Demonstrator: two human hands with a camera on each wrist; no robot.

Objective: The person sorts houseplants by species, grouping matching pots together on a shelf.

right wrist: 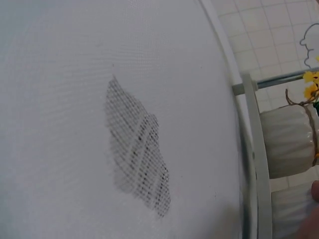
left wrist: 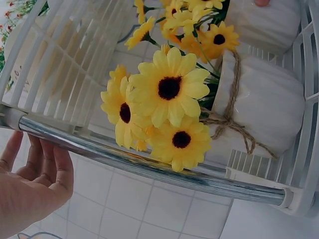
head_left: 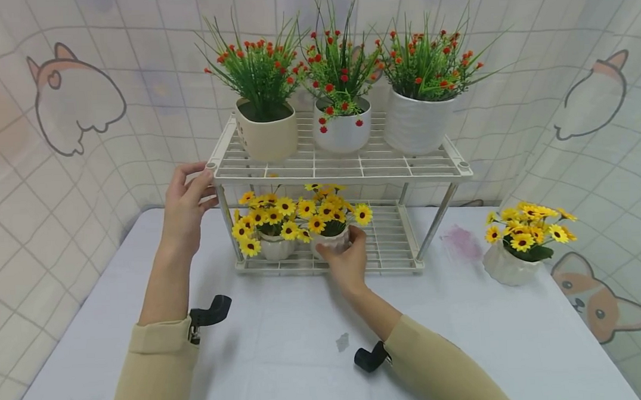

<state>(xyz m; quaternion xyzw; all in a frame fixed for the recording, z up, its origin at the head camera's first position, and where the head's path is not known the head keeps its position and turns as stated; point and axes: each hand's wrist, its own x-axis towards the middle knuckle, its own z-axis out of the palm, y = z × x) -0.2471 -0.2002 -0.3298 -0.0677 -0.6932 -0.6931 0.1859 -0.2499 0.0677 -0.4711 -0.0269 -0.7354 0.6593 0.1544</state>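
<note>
On the lower shelf, my right hand (head_left: 350, 261) grips a small white pot of yellow flowers (head_left: 331, 242), the thumb in front and fingers at its right side. Just left of it stands a similar white pot (head_left: 276, 248); a twine bow ties this pot (left wrist: 264, 104) in the left wrist view. My left hand (head_left: 183, 206) touches the upper left corner of the white two-tier rack (head_left: 346, 178) with loosely bent fingers. Those fingers (left wrist: 64, 172) lie against the metal post (left wrist: 149, 164). Only a bit of the right hand (right wrist: 309, 224) shows in the right wrist view.
Three pots with red-flowered grass stand on the top shelf: a cream pot (head_left: 268, 136), a smaller white pot (head_left: 342, 130) and a wide white pot (head_left: 416, 123). Another yellow-flowered pot (head_left: 508, 266) sits right of the rack on the white tabletop (head_left: 284, 345). A tile-patterned curtain (head_left: 150, 112) hangs behind.
</note>
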